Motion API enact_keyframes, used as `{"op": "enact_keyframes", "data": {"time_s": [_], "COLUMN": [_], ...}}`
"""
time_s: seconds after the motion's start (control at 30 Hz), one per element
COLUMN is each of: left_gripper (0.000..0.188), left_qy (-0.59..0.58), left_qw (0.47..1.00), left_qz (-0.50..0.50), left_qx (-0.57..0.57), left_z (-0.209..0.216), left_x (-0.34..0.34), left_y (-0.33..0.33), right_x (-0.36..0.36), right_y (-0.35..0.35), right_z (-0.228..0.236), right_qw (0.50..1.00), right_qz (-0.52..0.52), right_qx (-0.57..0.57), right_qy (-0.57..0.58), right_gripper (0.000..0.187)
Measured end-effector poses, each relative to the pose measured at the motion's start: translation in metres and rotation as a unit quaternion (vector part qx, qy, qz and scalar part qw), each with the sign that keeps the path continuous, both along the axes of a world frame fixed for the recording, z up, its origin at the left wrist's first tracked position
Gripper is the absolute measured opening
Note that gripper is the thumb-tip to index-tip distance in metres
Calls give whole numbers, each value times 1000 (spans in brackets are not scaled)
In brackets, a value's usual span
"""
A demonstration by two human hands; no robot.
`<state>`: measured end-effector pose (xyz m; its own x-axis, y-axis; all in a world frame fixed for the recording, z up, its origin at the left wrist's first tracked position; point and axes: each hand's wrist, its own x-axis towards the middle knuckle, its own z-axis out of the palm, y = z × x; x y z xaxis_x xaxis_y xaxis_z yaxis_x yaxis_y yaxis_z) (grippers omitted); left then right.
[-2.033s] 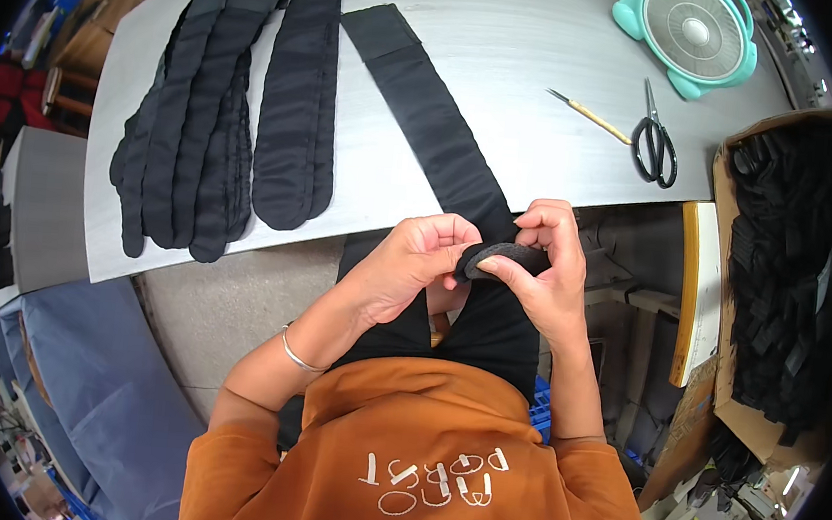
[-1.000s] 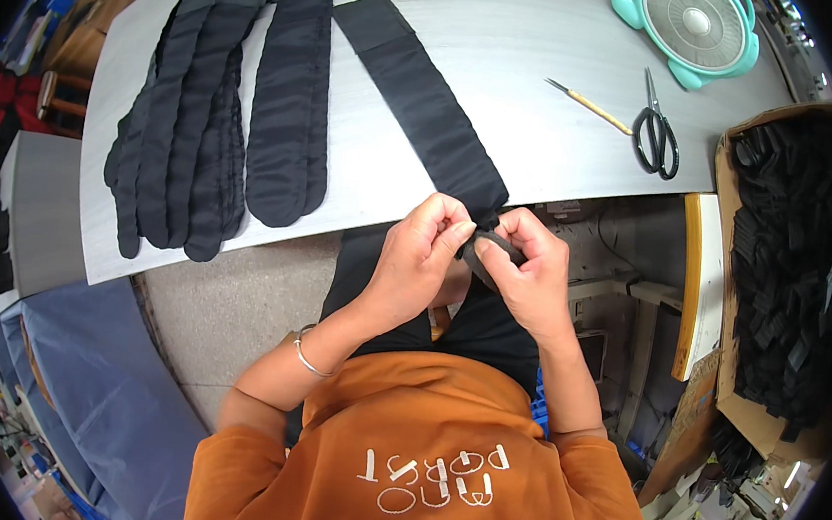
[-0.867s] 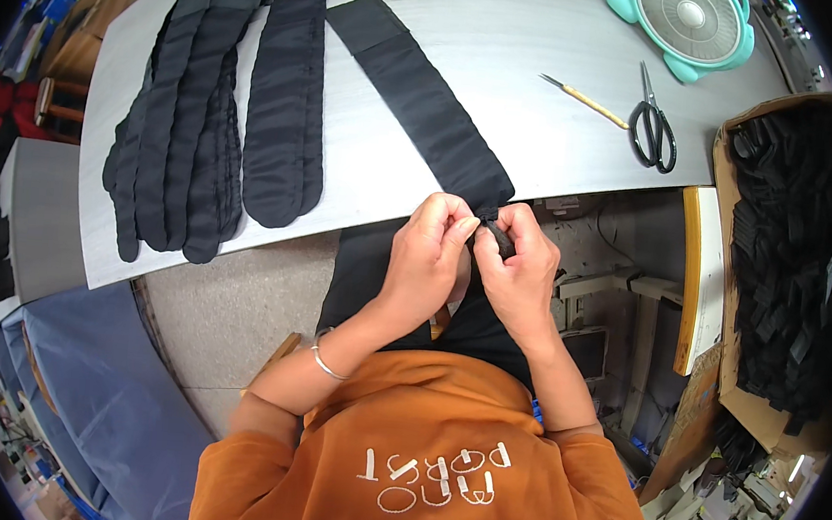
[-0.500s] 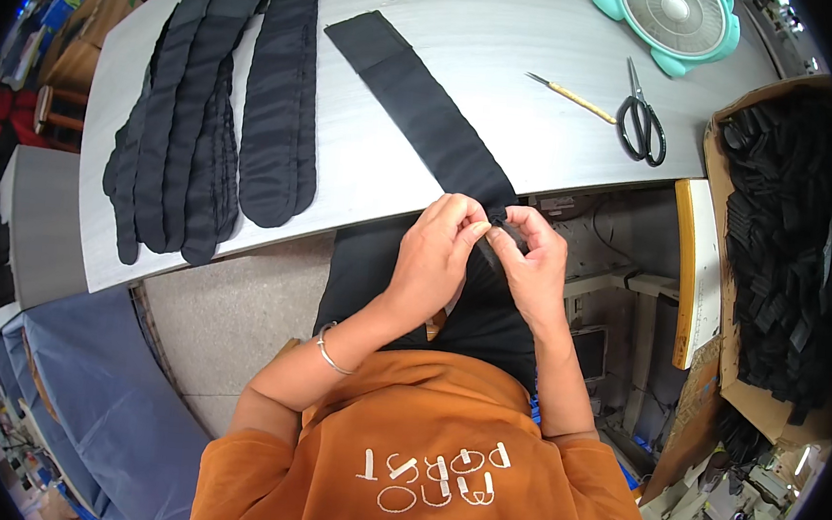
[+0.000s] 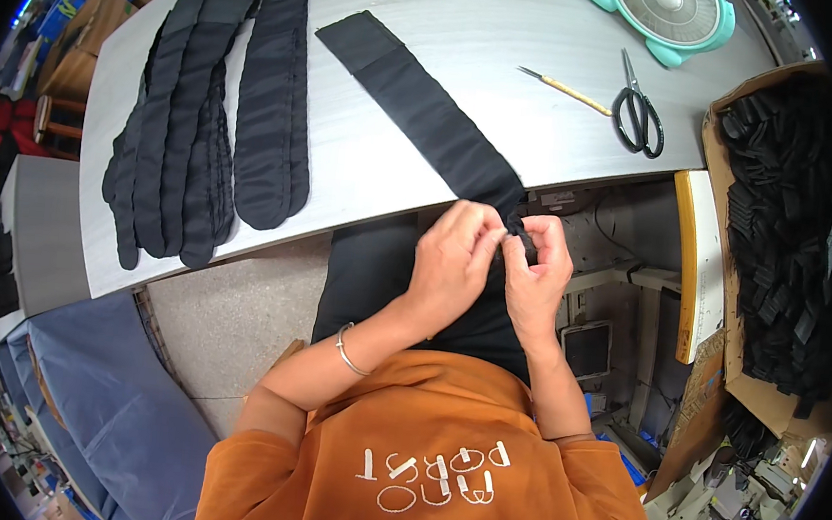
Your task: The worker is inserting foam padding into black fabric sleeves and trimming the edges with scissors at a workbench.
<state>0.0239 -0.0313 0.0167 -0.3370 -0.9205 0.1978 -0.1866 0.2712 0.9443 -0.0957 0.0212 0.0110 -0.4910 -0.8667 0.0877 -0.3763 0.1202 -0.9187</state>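
A long black fabric strip (image 5: pixel 428 109) lies slantwise on the table, its near end hanging over the front edge and bunched between my fingers. My left hand (image 5: pixel 455 263) pinches that gathered end from the left, thumb and index finger pressed together. From the other side, my right hand (image 5: pixel 539 270) grips the same end, its fingertips almost touching those of the left. The fingers hide the exact shape of the bunched cloth. Left of this strip lie another black strip with a rounded end (image 5: pixel 272 102) and an overlapping pile of similar black strips (image 5: pixel 180 124).
On the pale table (image 5: pixel 365 163) are black-handled scissors (image 5: pixel 639 116), a wooden-handled pointed tool (image 5: pixel 571 93) and a turquoise fan (image 5: pixel 668 11). A cardboard box (image 5: pixel 717 201) of small black pieces stands at the right. Blue cloth (image 5: pixel 118 383) drapes at the lower left.
Both hands have moved slightly right and down in view, with the strip's end still pinched. Things on the table appear shifted a little left and up.
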Motion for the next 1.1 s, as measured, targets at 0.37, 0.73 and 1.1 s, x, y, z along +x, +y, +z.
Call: {"op": "enact_keyframes", "data": {"time_s": [0.37, 0.73, 1.1], "left_gripper": [9, 6, 12], "left_qy": [111, -31, 293], "left_qw": [970, 998, 828], "left_qz": [-42, -4, -30], "left_qx": [214, -58, 476], "left_z": [-8, -10, -40], "left_x": [1, -14, 3], "left_y": [-12, 7, 22], "right_x": [-21, -11, -27], "right_y": [-7, 2, -2], "right_z": [-3, -12, -2], "right_qw": [995, 1000, 966], "right_qz": [33, -27, -19], "right_qx": [22, 6, 24], "right_qy": [-88, -4, -255], "right_gripper": [18, 11, 11]}}
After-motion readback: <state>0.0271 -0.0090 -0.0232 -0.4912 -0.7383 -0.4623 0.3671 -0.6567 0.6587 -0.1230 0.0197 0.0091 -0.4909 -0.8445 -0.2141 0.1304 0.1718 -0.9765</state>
